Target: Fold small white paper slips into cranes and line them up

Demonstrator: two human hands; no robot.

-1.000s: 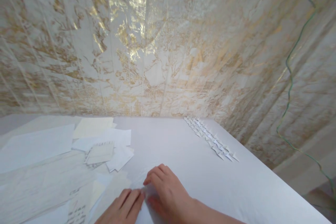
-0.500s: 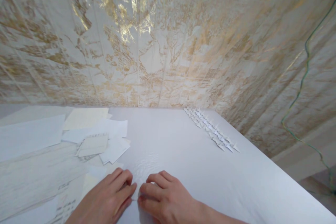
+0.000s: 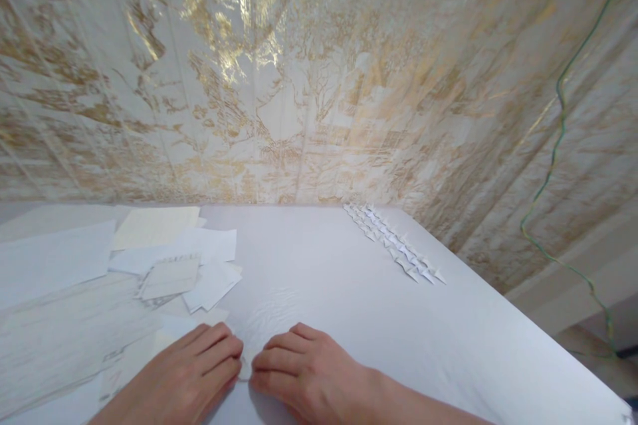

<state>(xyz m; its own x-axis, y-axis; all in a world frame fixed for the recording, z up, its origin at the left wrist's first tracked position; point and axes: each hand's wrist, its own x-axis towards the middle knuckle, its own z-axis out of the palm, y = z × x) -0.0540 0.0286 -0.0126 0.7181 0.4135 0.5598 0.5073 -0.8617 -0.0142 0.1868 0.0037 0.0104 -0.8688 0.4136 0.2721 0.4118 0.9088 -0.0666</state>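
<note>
A small piece of white paper [image 3: 244,368] shows between my two hands, low over the white table. My left hand [image 3: 207,362] has its fingers curled closed at the paper's left side. From the right, my right hand [image 3: 304,365] pinches the other side, its fingers pressed together. Most of the paper is hidden under the fingers, so its folds cannot be made out. Farther off, rows of small folded paper pieces [image 3: 399,246] lie along the table's right side.
Loose paper sheets [image 3: 54,255] and a stack of small paper squares [image 3: 172,277] cover the left of the table [image 3: 299,246]. A gold-patterned wall [image 3: 279,113] rises behind. A green cord [image 3: 553,159] hangs at the right, past the table edge.
My left hand has rolled over a little, its fingers curling more closed at the paper. Both hands sit slightly farther left, and the whole view has shifted a bit too.
</note>
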